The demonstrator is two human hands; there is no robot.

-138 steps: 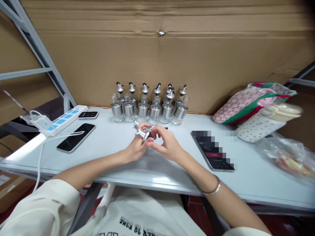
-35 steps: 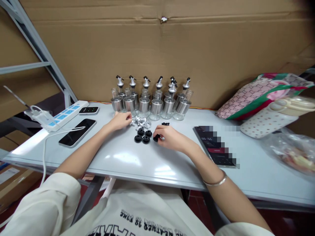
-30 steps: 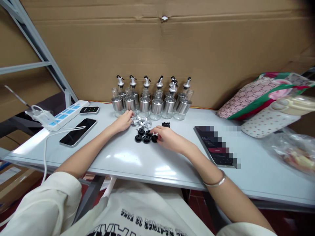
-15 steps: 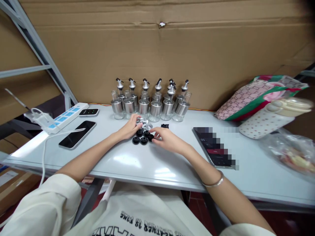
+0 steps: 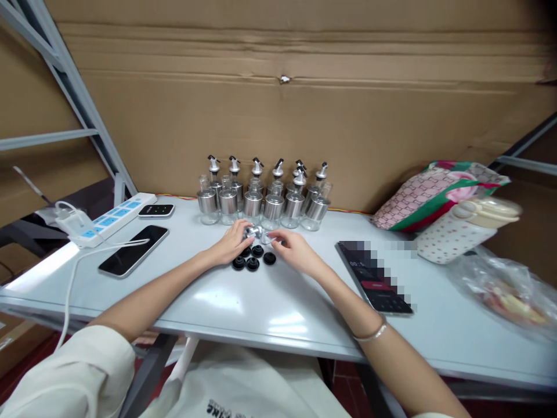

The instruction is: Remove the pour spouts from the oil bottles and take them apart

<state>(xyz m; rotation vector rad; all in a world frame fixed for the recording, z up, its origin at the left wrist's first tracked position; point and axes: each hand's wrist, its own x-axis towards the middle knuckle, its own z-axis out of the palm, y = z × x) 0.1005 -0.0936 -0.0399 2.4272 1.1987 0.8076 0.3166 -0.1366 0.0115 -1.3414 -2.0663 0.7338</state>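
Note:
My left hand (image 5: 230,244) rests at the left of a small pile of shiny silver pieces (image 5: 253,232), its thumb and fingers apart around the pile's edge. My right hand (image 5: 296,249) has its thumb and index finger at a silver cap-like piece (image 5: 265,238) on the pile's right side, and they appear to pinch it. Several black round stoppers (image 5: 252,264) lie just in front of the pile; one black stopper (image 5: 269,258) sits apart, below my right fingertips. Behind stand glass bottles with metal sleeves (image 5: 274,208), the front ones mostly open-necked, others topped with silver pourers (image 5: 257,166).
To the left are a phone (image 5: 133,251) with a white cable, a small black device (image 5: 156,210) and a power strip (image 5: 117,217). At right lie another phone (image 5: 369,278), a dotted bottle (image 5: 456,232), a patterned bag (image 5: 418,200) and a plastic bag (image 5: 505,290). Cardboard (image 5: 282,122) backs the table.
My right hand has moved from the black stoppers up to the silver pieces. One black stopper now lies separate at the right. The view has tilted upward slightly.

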